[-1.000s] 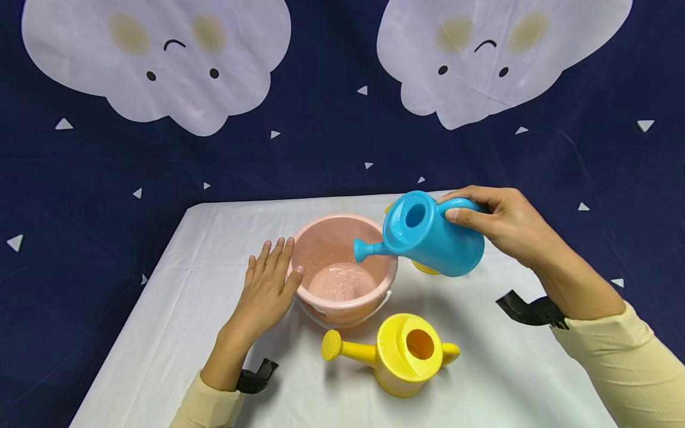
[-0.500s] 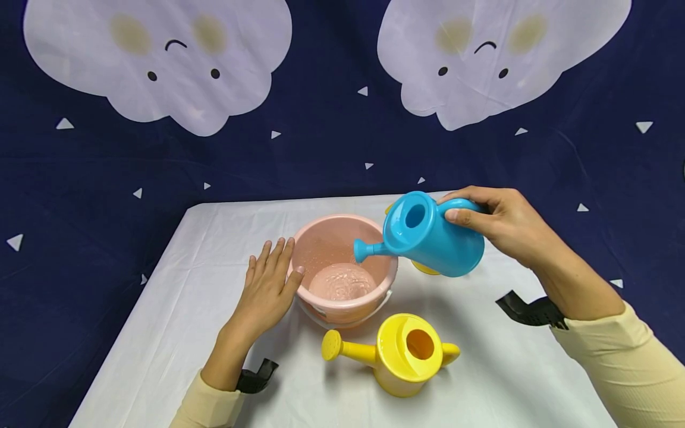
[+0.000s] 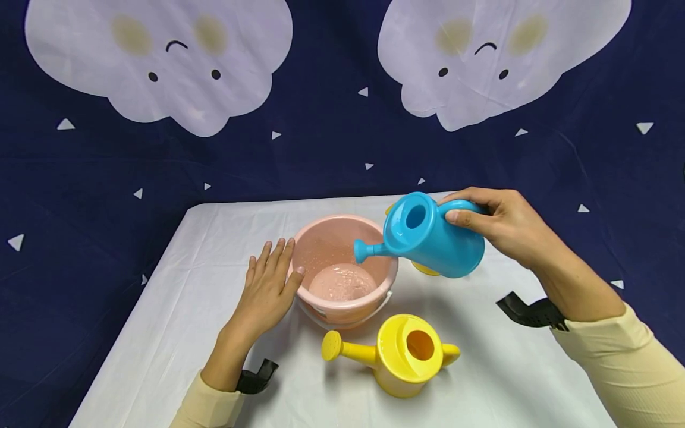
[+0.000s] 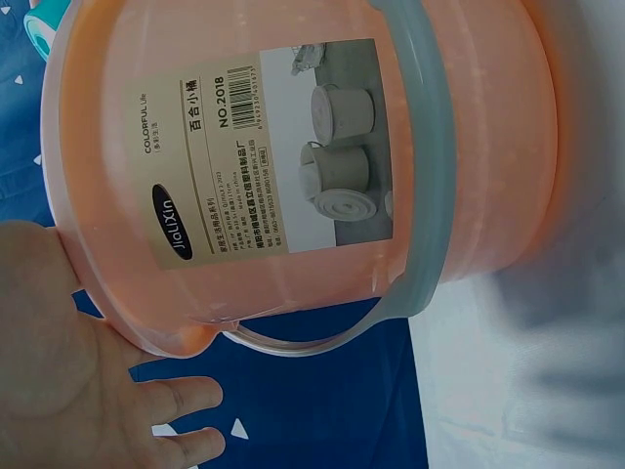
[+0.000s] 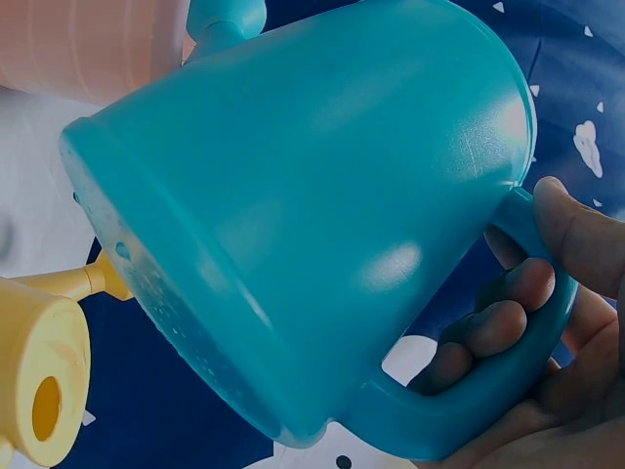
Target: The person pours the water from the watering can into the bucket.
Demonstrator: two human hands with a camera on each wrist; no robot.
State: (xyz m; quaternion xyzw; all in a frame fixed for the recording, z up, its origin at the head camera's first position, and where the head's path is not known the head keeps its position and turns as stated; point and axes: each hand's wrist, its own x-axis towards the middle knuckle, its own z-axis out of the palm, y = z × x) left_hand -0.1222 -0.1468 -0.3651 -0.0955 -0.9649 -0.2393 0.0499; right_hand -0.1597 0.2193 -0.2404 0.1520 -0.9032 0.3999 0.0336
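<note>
- Right hand (image 3: 497,223): grasping the blue can (image 3: 449,244) by its handle; fingers curled through the loop, thumb on top.
- Blue can: held off the table (image 3: 225,261), tipped toward the bucket (image 3: 342,304), spout head over the bucket's mouth, right side. Droplets on its underside in the right wrist view.
- Bucket: pink, upright on the table, shallow rippled liquid (image 3: 342,282) at the bottom.
- Left hand (image 3: 267,291): released, fingers extended and spread, resting against the bucket's left rim.
- Bucket's outer wall has a printed label (image 4: 278,156); grey-white bail (image 4: 430,147) hangs down.
- Yellow can (image 3: 404,365): upright on the table, nearer the wearer than the bucket, spout pointing left. No hand on it.
- Another yellow item (image 3: 426,267) sits behind the blue can, mostly hidden; can't tell what.
- Backdrop (image 3: 321,160): navy, white clouds and triangles.
</note>
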